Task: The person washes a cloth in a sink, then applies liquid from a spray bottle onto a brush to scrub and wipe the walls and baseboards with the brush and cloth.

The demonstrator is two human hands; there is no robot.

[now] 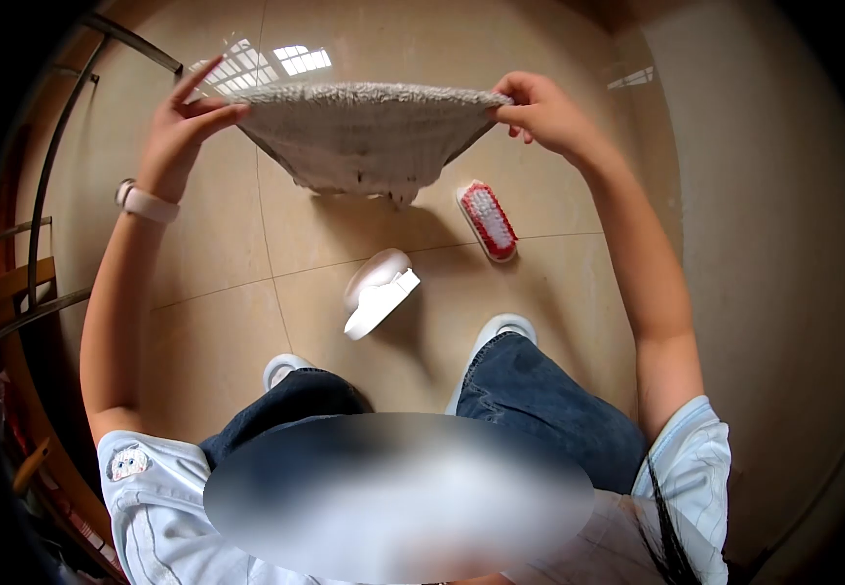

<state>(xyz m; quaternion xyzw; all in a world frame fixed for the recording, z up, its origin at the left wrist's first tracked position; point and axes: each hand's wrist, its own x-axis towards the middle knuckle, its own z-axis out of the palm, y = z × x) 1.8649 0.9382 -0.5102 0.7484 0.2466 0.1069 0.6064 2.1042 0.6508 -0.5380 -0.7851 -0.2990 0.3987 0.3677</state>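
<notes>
A grey, fluffy-edged cloth (359,136) hangs stretched between my two hands, above the floor. My left hand (193,117) pinches its left corner between thumb and a finger, with another finger raised. At the right corner my right hand (535,109) is closed on the cloth. The cloth's lower edge sags and has small dark spots. Below it on the floor is a white and pinkish object (379,292), whose kind I cannot make out. A brush (488,220) with red and white bristles lies bristles up, right of the cloth's lower edge.
Beige floor tiles (208,322) spread around my feet in white shoes (505,325). A dark metal frame (52,146) stands at the left, with wooden parts (42,429) below it. A pale wall (764,244) runs along the right.
</notes>
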